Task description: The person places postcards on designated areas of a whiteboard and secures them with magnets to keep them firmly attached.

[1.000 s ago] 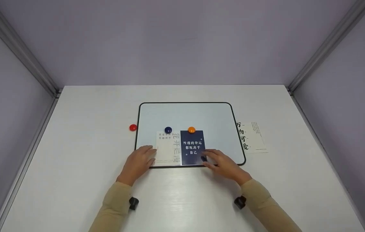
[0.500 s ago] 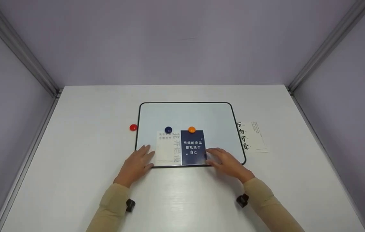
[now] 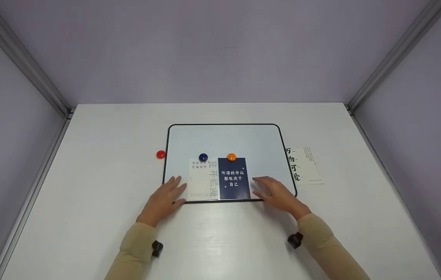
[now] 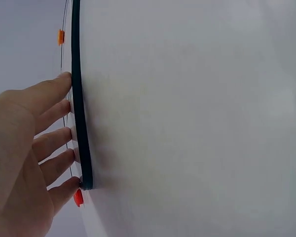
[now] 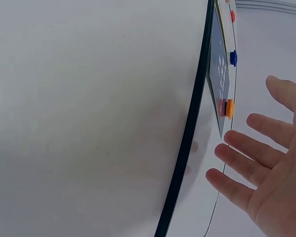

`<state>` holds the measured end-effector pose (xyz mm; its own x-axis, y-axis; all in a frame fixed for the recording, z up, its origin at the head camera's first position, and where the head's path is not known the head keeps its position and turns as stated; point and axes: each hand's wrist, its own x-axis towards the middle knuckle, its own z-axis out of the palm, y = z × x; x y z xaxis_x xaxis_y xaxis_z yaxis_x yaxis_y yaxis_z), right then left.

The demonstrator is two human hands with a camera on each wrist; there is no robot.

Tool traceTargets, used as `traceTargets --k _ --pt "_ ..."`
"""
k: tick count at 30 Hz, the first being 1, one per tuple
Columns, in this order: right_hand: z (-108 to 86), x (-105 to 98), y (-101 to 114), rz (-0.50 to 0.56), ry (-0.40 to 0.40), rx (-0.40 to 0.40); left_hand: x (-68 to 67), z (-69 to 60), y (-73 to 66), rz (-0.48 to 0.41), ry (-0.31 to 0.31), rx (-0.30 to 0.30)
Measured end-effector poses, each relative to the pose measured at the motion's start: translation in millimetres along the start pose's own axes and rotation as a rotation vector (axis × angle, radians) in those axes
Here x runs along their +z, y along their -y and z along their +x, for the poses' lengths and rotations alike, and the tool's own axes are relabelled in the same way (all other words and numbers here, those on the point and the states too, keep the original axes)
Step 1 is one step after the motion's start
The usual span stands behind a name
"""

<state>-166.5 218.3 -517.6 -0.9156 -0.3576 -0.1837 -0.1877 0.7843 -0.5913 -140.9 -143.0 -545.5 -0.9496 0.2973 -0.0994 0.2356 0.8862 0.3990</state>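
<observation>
A whiteboard [image 3: 220, 140] with a black rim lies on the table. A cream card [image 3: 201, 186] and a navy card [image 3: 234, 192] lie side by side along its near edge. Dark blue magnet [image 3: 203, 157] tops the cream card; orange magnet [image 3: 231, 157] tops the navy one. My left hand [image 3: 162, 203] rests at the board's near left corner, fingers spread, beside the cream card. In the left wrist view its fingertips [image 4: 64, 157] are at the rim. My right hand [image 3: 279, 197], fingers apart and holding nothing, is just right of the navy card; the right wrist view shows its fingertips [image 5: 214, 175] clear of that card.
A red magnet [image 3: 160, 154] sits on the table against the board's left rim. Another cream card [image 3: 310, 167] with black characters lies at the right, its left side meeting or passing under the rim. Walls [image 3: 220, 58] enclose the table's back and sides.
My right hand has come off the navy card and shifted right. My left hand has drawn slightly left, away from the cream card. Cards and magnets look unmoved.
</observation>
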Motion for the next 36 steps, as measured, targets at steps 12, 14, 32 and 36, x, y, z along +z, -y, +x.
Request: traceTargets --k 12,14,32,36 --pt "0.7 -9.7 -7.3 0.028 -0.007 -0.029 1.3 -0.3 2.2 -0.03 -0.004 -0.003" --pt "0.6 -11.4 -7.9 0.035 -0.01 -0.028 1.9 -0.3 2.7 -0.031 -0.008 -0.002" --pt "-3.7 -27.5 -20.5 0.056 -0.047 -0.006 0.7 -2.0 1.3 -0.028 0.017 -0.005" --pt "-3.8 -31.6 -25.8 0.055 -0.062 -0.016 -1.5 -1.5 2.9 -0.013 0.032 0.011"
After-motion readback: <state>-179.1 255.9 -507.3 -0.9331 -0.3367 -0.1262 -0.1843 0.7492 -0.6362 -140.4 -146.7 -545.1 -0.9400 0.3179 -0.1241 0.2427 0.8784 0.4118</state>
